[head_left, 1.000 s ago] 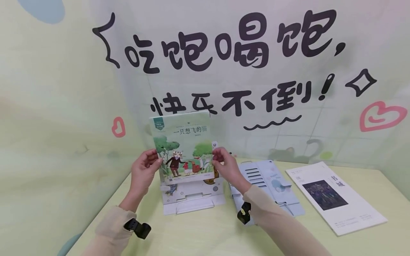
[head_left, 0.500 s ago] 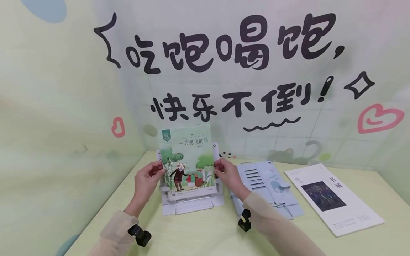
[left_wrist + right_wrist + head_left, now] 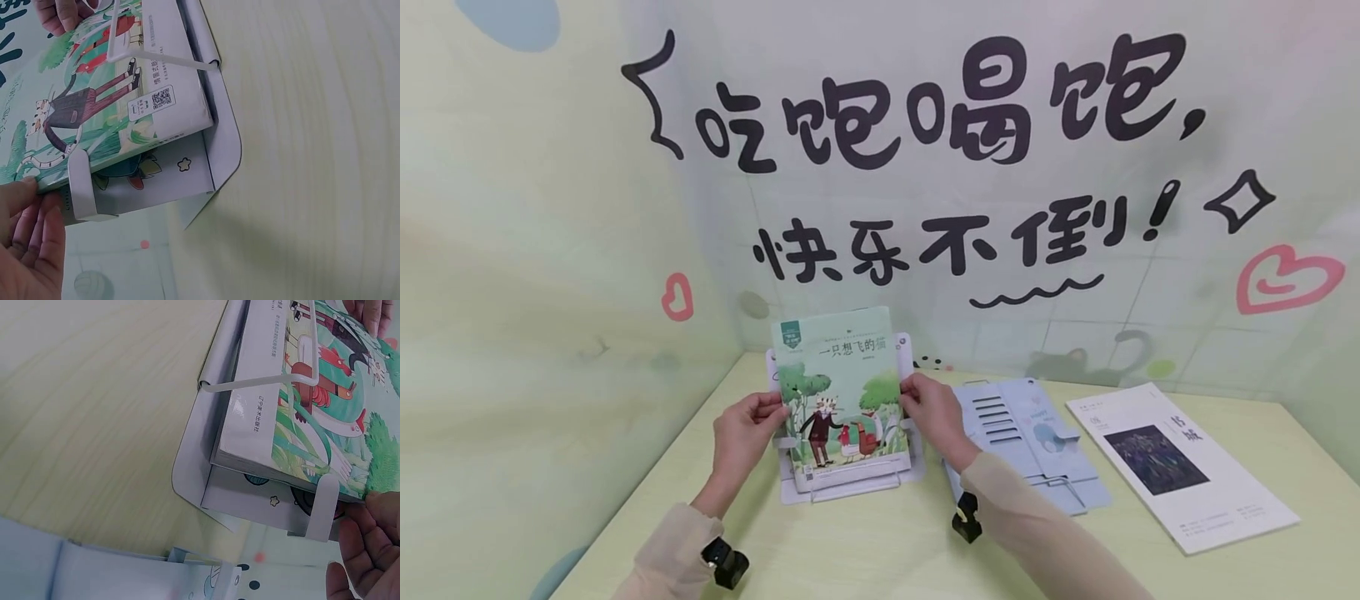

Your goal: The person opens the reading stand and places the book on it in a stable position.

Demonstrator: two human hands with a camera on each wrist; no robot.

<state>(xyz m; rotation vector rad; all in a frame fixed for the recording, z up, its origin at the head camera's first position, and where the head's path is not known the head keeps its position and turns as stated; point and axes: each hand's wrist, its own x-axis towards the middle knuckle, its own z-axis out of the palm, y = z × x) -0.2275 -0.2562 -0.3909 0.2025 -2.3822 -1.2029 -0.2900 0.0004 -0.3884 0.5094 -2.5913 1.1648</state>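
Note:
A green picture book (image 3: 842, 392) with a cat on its cover leans upright on a white bookstand (image 3: 904, 348). The left hand (image 3: 745, 437) pinches the book's left edge between thumb and fingers; the right hand (image 3: 938, 421) grips the opposite edge. In the left wrist view, a white side clip (image 3: 82, 186) overlaps the cover beside the left fingers. The right wrist view has the matching clip (image 3: 324, 509) over the other edge. A white wire bar (image 3: 256, 382) reaches across the lower cover, and the book's bottom sits at the stand's ledge (image 3: 195, 447).
Right of the stand, a folded light-blue bookstand (image 3: 1026, 433) lies on the pale table (image 3: 850, 558). Farther right is a white book (image 3: 1180, 467) with a dark picture on its cover. A printed wall cloth (image 3: 925, 183) hangs close behind.
Both hands have lowered the picture book from above the stand's ledge down behind the wire bar. Its top edge now sits lower, with the stand's upper corners showing beside it.

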